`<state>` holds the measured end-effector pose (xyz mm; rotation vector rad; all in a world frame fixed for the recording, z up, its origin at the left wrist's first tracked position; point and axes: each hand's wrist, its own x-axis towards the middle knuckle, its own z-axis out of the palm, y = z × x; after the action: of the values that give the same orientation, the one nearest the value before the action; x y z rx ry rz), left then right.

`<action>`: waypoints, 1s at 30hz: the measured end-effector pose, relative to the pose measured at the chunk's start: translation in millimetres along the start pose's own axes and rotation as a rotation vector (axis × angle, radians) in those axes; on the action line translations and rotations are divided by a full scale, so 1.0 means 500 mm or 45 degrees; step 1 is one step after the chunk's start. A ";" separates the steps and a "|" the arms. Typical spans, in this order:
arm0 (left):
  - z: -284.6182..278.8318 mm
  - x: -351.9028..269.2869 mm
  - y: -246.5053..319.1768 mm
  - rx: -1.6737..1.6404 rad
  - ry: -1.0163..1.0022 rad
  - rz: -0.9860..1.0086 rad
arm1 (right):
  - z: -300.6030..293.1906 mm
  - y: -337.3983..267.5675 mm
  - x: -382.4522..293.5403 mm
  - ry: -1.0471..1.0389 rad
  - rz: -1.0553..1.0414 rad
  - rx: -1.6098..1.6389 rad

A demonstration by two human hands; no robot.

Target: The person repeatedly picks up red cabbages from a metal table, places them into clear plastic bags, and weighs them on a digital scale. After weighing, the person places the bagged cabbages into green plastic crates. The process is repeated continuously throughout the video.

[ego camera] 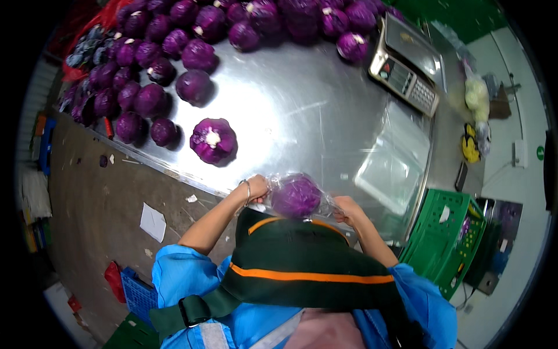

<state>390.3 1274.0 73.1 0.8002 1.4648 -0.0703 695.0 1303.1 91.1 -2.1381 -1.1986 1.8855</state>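
Note:
A purple cabbage in a clear plastic bag lies in front of me at the near edge of the steel table. My left hand grips the bag's film on the left side of the cabbage. On the other side, my right hand holds a gathered part of the same clear bag. The film is pulled over the cabbage between the two hands. Beyond my left hand sits a bare purple cabbage, its pale cut stem facing up.
Many unwrapped purple cabbages cover the table's left and far sides. A digital scale stands at the far right, with a stack of clear plastic bags nearer me. A green crate is beyond the table's right edge. Paper lies on the floor.

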 end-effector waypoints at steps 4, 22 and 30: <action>0.024 -0.043 0.036 0.653 0.609 0.738 | 0.056 -0.052 -0.070 0.432 -1.299 -1.041; 0.343 -0.287 0.483 0.566 -0.066 1.834 | -0.529 0.103 -0.368 0.019 -1.366 2.341; 0.264 0.049 0.198 0.925 0.761 1.367 | -0.763 0.305 -0.347 0.525 -0.962 1.896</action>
<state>556.2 1290.0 81.4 2.2626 1.3512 0.5174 1108.5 1265.6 254.4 -0.9128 -0.1718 1.1354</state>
